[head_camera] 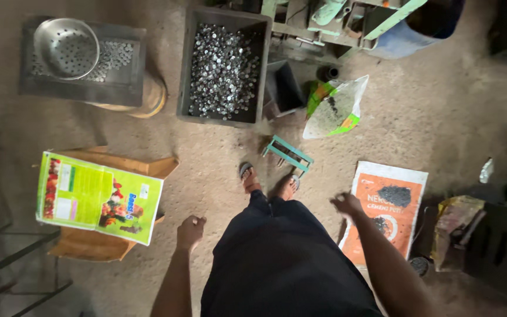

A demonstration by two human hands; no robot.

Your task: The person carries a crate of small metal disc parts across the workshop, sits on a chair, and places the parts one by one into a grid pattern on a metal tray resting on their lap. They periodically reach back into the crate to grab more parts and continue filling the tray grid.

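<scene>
While the person stood on the sandy concrete floor (441, 117), the left hand (191, 230) was curled into a loose fist, holding nothing. The right hand (347, 205) hung half-closed and empty, just above the orange woven sack (389, 205) lying flat. Left of that sack, beyond the legs, lay a green printed bag (98, 196) on a wooden stool (107, 246). Up from the sack stood a dark rectangular bin of small shiny metal pieces (223, 67).
</scene>
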